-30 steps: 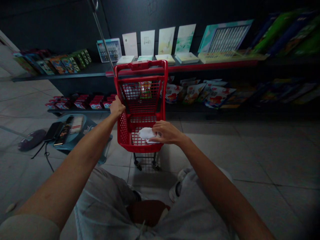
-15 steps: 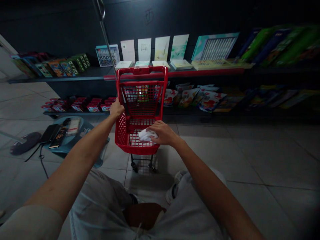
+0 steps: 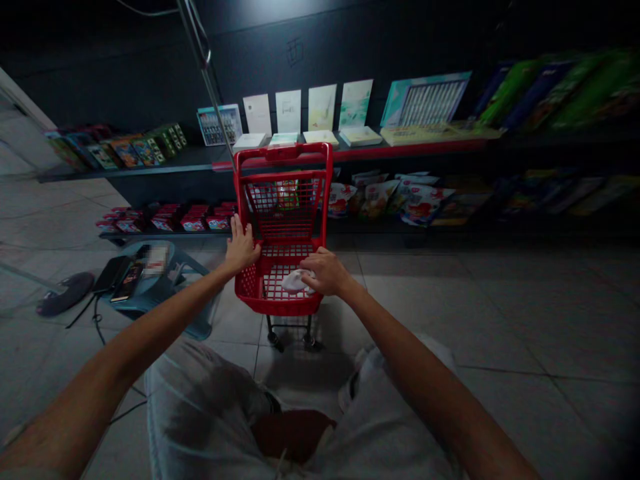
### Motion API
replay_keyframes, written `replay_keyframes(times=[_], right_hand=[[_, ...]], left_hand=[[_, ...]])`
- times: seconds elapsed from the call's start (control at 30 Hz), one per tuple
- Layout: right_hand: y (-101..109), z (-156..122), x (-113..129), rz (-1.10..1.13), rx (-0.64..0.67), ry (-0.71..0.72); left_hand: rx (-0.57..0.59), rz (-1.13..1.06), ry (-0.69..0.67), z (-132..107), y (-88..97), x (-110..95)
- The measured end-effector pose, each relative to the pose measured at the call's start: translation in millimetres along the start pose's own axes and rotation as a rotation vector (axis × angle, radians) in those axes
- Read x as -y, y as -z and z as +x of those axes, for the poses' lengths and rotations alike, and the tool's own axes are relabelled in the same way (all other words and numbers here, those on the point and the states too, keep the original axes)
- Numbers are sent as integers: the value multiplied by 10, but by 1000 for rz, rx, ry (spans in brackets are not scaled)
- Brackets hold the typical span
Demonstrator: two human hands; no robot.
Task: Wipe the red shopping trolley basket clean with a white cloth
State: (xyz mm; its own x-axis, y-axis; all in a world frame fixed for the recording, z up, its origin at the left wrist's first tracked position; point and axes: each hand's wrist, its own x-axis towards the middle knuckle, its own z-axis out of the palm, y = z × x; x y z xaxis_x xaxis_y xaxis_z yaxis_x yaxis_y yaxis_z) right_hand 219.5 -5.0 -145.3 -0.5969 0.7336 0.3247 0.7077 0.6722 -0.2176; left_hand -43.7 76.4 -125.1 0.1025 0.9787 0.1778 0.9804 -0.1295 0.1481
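Note:
A small red shopping cart (image 3: 279, 307) with a mesh basket stands on the floor in front of my knees, its handle on the far side. My left hand (image 3: 242, 249) rests against the basket's left side wall, fingers stretched out and thumb over the rim. At the right rim, my right hand (image 3: 327, 272) is closed around a crumpled white cloth (image 3: 294, 281). Part of the cloth hangs inside the basket; the rest is hidden under my fingers.
Behind the cart runs a dark shelf (image 3: 200, 159) with books (image 3: 361, 137), boxes and snack bags (image 3: 423, 203). A blue-grey stool (image 3: 173, 263) at left carries a phone (image 3: 128, 281) and a black device. A metal pole (image 3: 214, 97) rises behind the cart's left side.
My left hand has moved down from the upper left of the cart to the basket's side, and its fingers have straightened. My right hand with the cloth has shifted slightly right and down.

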Motion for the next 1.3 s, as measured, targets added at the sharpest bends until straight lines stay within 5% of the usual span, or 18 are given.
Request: replay_keyframes(times=[0.1, 0.23, 0.37, 0.47, 0.97, 1.17, 1.3], right_hand=[[-4, -63, -33, 14, -22, -17], [20, -150, -78, 53, -40, -34], [41, -213, -105, 84, -59, -47], [41, -220, -95, 82, -63, -58], [3, -141, 78, -54, -44, 43], [-60, -10, 191, -37, -68, 71], [-189, 99, 224, 1, -134, 107]], left_hand=[[-59, -35, -75, -510, -38, -57], [-54, -131, -503, -992, -78, -69], [67, -199, -960, -1119, -62, -3], [91, -104, -1128, -1073, -48, 58], [37, 15, -1035, -543, -145, 448], [166, 99, -984, -208, -3, 653], [329, 207, -762, -161, 47, 498]])
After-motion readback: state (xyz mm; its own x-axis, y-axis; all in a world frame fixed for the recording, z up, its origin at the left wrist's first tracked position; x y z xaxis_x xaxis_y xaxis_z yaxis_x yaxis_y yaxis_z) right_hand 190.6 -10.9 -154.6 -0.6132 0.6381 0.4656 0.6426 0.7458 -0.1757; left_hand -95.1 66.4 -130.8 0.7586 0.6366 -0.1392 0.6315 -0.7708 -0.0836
